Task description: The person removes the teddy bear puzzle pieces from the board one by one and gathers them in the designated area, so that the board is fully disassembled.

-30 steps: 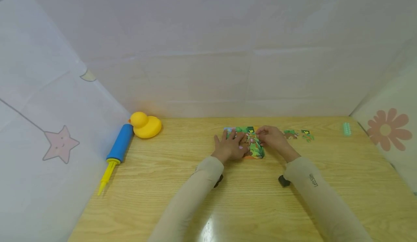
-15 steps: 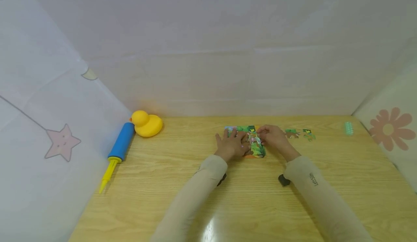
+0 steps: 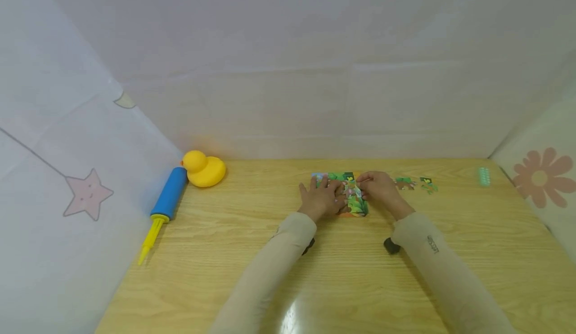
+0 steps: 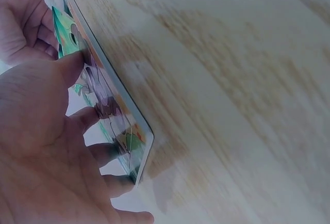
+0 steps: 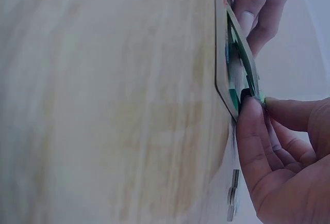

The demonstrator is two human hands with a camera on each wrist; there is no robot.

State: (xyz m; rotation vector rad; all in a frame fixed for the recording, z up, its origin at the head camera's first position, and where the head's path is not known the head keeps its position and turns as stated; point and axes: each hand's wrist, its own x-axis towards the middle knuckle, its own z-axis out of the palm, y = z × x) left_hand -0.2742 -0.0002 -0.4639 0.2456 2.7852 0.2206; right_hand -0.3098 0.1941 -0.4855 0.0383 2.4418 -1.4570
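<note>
Leftmost, a pink star decorates the wall sheet [image 3: 88, 194], and next to it a blue-and-yellow pump [image 3: 168, 194] lies slanting on the wooden worktop [image 3: 225, 274]. A yellow toy duck [image 3: 207, 171] sits just beside the pump's upper end. Toward the middle, the person's left hand [image 3: 320, 201] is spread across a colourful jigsaw puzzle [image 3: 355, 205], fingers apart and touching it, its grip loose rather than closed round anything. On the puzzle's right side, the right hand [image 3: 379, 189] pinches a raised section [image 4: 64, 28] between thumb and forefinger; the wrist views show this section tilted up from the rimmed backing board [image 5: 220, 53]. Doing this well likely means pressing lightly and evenly with the left hand so joined pieces stay together, while the right guides that edge level with its neighbours without forcing or bending it. The backing board is the closest thing to a container: it bears the puzzle, though fingers hide part of the picture. Further right, loose pieces [image 3: 405, 183] lie apart from it. Near the far right edge stands or lies a small pale-green item [image 3: 484, 176]; whether it holds anything cannot be told.
</note>
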